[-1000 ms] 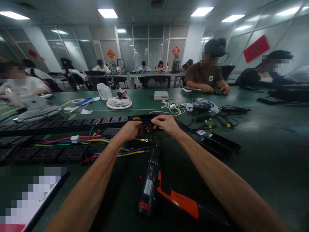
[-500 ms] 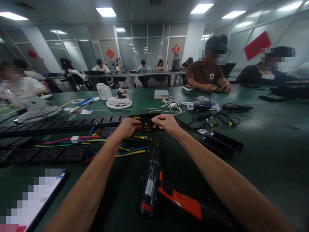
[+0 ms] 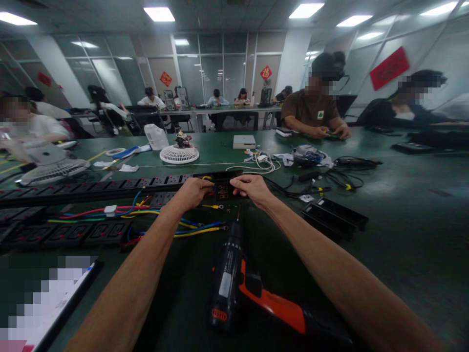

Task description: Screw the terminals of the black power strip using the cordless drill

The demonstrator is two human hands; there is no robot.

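- Far left: a long black plastic power strip, with a row of sockets and small red marks, lies across the dark green tabletop. Its right end runs in behind my hands.
- Near left: a shorter black socket unit lies on my side of the strip, with loose red, blue and yellow-green insulated wires between them.
- Left of centre: a yellow wire with a bare metal ring end lies unattached, just on the near side of my left hand. Blue and yellow wires lie nearer me.
- Centre: my left hand is at the left edge of a small black terminal block with brass-coloured contacts. Thumb and forefinger are close together; I cannot tell whether they grip the block or a wire.
- Just right of the block: my right hand has thumb and forefinger near each other at its right edge; a firm pinch cannot be confirmed.
- Near centre: a black and orange cordless drill lies unheld, bit pointing toward the block.
- Right: open black plastic covers lie set aside.
- Judgement: the step in hand appears to be positioning the block; the next move calls for steady support from both sides, fingertips clear of the contacts.
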